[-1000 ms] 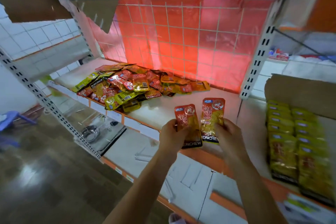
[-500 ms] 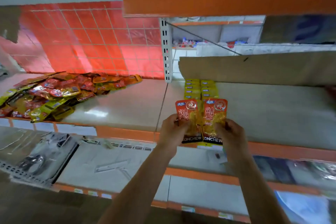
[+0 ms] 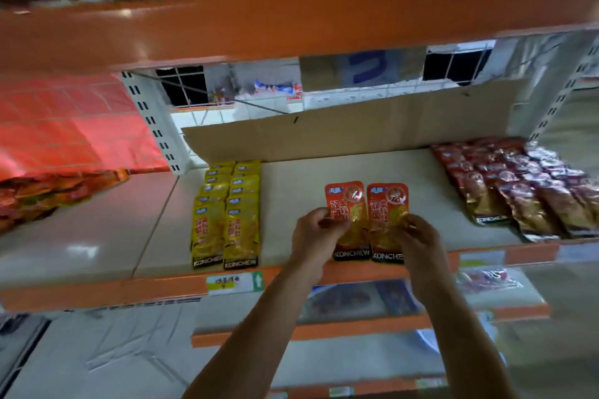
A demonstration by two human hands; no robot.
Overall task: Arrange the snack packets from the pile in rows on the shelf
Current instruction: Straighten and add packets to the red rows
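Observation:
I hold two orange KONCHEW snack packets side by side over the front of the shelf [image 3: 308, 168]. My left hand [image 3: 316, 233] grips the left orange packet [image 3: 345, 204]. My right hand [image 3: 418, 241] pinches the right orange packet [image 3: 387, 207]. Two rows of yellow packets [image 3: 227, 214] lie arranged on the shelf to the left of my hands. Rows of dark red packets [image 3: 518, 185] lie to the right. The loose pile of packets [image 3: 48, 191] sits on the neighbouring shelf section at far left.
A cardboard sheet [image 3: 340, 133] stands along the back of the shelf. An orange shelf edge [image 3: 259, 19] hangs overhead. A white slotted upright [image 3: 152, 123] divides the two shelf sections. Lower shelves run below my arms.
My view has swung right, away from the pile. Both hands have carried the two orange packets over to the shelf space between the yellow rows and the dark red rows.

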